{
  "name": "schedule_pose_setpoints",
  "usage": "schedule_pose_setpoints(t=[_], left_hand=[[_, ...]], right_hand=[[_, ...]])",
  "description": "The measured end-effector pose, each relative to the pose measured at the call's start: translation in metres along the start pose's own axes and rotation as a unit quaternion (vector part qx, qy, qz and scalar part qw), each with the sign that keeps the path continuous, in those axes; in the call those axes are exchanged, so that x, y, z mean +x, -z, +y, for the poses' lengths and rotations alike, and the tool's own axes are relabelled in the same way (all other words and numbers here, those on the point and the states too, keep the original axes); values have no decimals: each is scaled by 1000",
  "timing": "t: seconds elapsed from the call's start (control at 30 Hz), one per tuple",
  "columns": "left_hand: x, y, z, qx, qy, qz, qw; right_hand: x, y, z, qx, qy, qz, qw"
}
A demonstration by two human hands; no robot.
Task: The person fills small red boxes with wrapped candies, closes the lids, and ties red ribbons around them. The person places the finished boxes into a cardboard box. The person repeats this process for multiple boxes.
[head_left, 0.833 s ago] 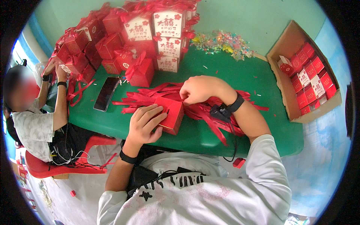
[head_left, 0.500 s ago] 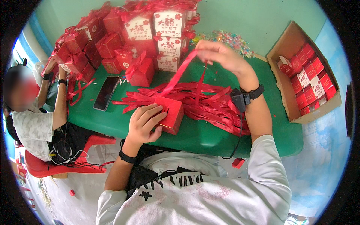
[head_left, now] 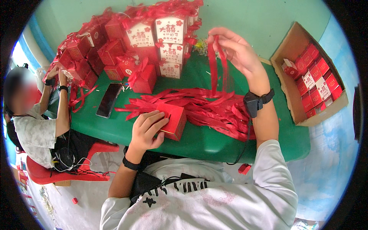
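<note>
My left hand (head_left: 146, 131) rests over the near left part of a small red gift box (head_left: 177, 119), its fingers across the top and the thumb by the near side. A dark slit shows in the box's top. Above the table my right hand (head_left: 240, 54) is raised, pinching a red ribbon (head_left: 213, 74) that hangs down in two strands. Their lower ends reach a spread pile of red ribbons (head_left: 224, 115), just behind and right of the box. Beyond the box stands a finished-looking red box with a bow (head_left: 144, 79).
Red and white gift boxes (head_left: 169, 53) are stacked along the back of the green table (head_left: 109, 132). A phone (head_left: 109, 100) lies at left. At right stands an open carton (head_left: 290, 46) of small boxes. A co-worker (head_left: 36, 128) sits at far left, hands at the boxes.
My right hand has risen and moved slightly right. The ribbon, earlier slanting from that hand toward the box, now hangs straight down. My left hand stays on the box.
</note>
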State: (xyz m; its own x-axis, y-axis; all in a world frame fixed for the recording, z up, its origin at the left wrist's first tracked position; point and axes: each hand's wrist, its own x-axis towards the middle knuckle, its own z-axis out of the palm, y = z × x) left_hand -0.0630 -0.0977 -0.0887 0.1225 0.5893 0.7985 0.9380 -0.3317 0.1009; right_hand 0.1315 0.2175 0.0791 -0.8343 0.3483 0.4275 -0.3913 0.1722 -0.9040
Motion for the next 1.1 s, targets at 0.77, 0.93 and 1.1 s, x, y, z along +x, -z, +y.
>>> schedule_pose_setpoints(t=[0.77,0.93,1.1], left_hand=[[3,1,3,2,-3,4,1000],[-1,1,2,4,1,8,1000],[0,1,1,0,3,5,1000]], right_hand=[[13,49,33,48,-29,117,992],[12,8,19,-11,-135,205,969],[11,-1,25,-116,-91,151,977]])
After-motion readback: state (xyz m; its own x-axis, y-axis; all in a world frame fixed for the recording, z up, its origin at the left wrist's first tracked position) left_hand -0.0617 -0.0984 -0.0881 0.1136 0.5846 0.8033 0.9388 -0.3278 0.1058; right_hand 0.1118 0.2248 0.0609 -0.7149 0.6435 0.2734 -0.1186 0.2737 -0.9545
